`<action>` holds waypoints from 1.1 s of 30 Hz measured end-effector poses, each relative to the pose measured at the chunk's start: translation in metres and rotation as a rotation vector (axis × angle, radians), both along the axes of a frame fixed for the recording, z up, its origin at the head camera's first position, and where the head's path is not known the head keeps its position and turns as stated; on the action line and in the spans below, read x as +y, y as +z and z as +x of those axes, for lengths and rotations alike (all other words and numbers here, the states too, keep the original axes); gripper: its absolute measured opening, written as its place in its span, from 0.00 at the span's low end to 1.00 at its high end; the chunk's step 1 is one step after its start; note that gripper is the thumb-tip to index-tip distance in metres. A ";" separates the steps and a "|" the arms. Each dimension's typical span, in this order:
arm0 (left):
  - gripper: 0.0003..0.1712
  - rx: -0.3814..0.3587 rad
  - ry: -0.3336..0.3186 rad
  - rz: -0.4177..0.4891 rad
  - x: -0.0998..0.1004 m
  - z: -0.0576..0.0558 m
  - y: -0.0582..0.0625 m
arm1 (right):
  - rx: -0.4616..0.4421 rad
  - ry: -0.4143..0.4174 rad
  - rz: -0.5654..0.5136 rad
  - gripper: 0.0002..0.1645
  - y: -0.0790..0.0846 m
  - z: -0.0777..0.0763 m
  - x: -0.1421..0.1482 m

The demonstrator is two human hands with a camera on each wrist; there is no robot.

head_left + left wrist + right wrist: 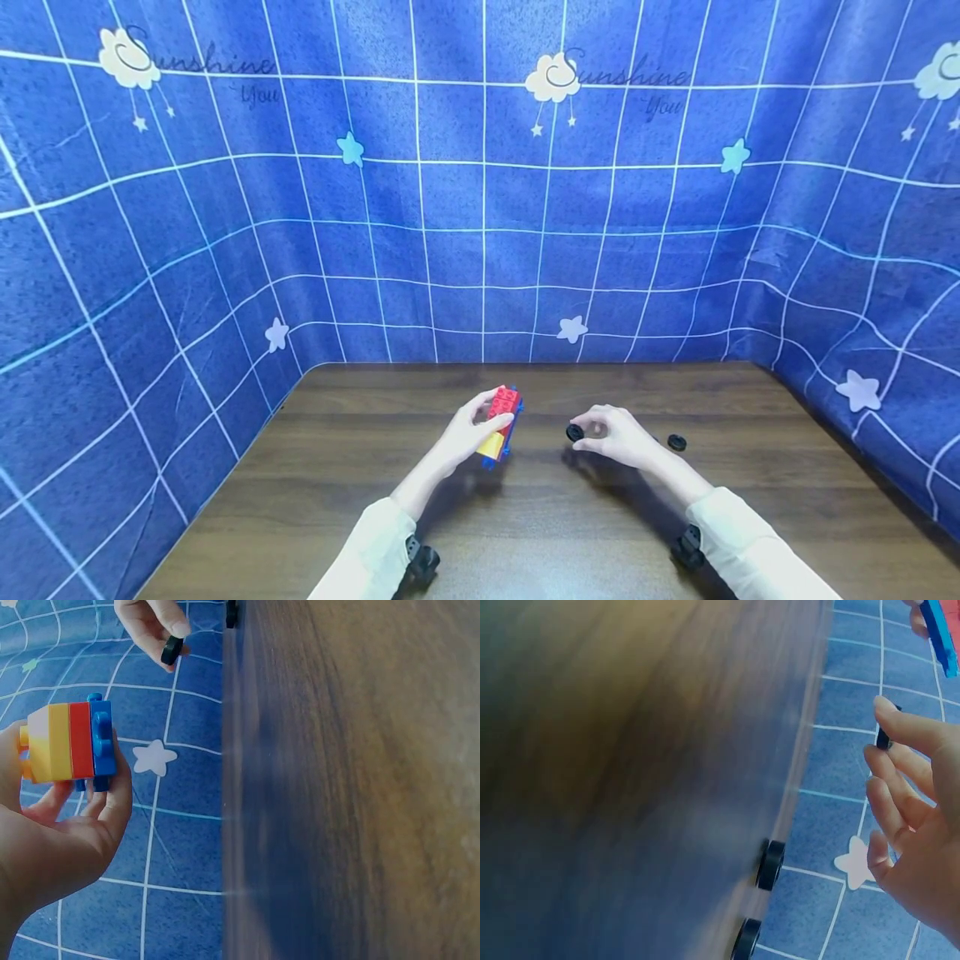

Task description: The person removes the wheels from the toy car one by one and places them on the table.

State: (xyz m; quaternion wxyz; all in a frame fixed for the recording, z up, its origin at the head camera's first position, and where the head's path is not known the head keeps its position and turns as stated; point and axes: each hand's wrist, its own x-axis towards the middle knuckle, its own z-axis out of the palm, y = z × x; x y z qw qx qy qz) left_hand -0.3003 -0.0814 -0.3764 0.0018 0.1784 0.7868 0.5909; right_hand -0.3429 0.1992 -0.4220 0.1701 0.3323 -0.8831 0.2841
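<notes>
My left hand [459, 437] grips a toy block car [504, 405] above the table. It has a blue base with round studs sticking out at the sides, red bricks on it and a yellow sloped brick [58, 742] at one end. Thumb and fingers wrap around the sides of the car. To the right of it, my right hand [624, 439] pinches a small black wheel [574, 432] between thumb and fingertips. In the right wrist view this wheel [883, 738] is seen nearly edge-on, mostly covered by the fingers. A gap separates wheel and car.
Two loose black wheels [771, 865] rest on the brown wooden table [352, 467]; in the head view one wheel [677, 442] shows right of my right hand, and the other is mostly hidden behind that hand. A blue gridded curtain [480, 250] surrounds the table's back and sides.
</notes>
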 end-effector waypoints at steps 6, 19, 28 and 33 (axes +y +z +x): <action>0.29 0.024 -0.027 -0.079 -0.002 0.002 -0.001 | -0.018 0.007 -0.001 0.18 0.000 -0.001 0.006; 0.23 0.061 -0.058 -0.140 -0.007 -0.029 -0.032 | -0.093 -0.023 0.069 0.18 0.000 -0.005 0.018; 0.22 0.109 -0.100 -0.231 -0.008 -0.031 -0.037 | -0.165 -0.081 0.107 0.18 -0.001 -0.007 0.023; 0.19 0.115 -0.113 -0.257 -0.006 -0.031 -0.037 | -0.146 -0.067 0.141 0.19 -0.003 -0.010 0.025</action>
